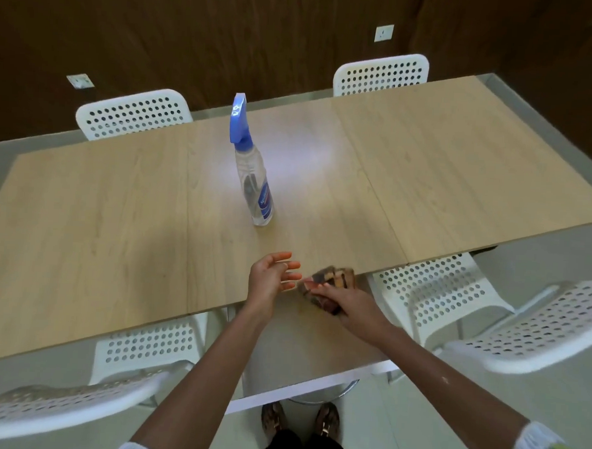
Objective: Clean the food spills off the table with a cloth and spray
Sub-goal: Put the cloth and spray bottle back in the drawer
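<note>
Head view looks down over my two bare arms onto the light wooden table (116, 221). My right hand (347, 304) lies on a checked brown cloth (333, 277) near the table's near edge, fingers curled over its top and holding it against the wood; the far part of the cloth sticks out beyond my fingertips, and a darker fold shows under my palm. The picture is blurred there, so I cannot tell how tightly I grip it. My left hand (273, 276) is just beside the cloth on its left, palm turned up and toward the cloth, fingers straight and relaxed, holding nothing; its fingertips come very close to the cloth, and I cannot tell if they touch. The spray bottle (254, 174) stands upright farther out on the table, well apart from both hands, clear with a blue trigger head and a blue label. White perforated chairs (132, 112) stand around the table, two on the far side and others close to me. Below the table edge I see my feet (299, 420) on the pale floor
</note>
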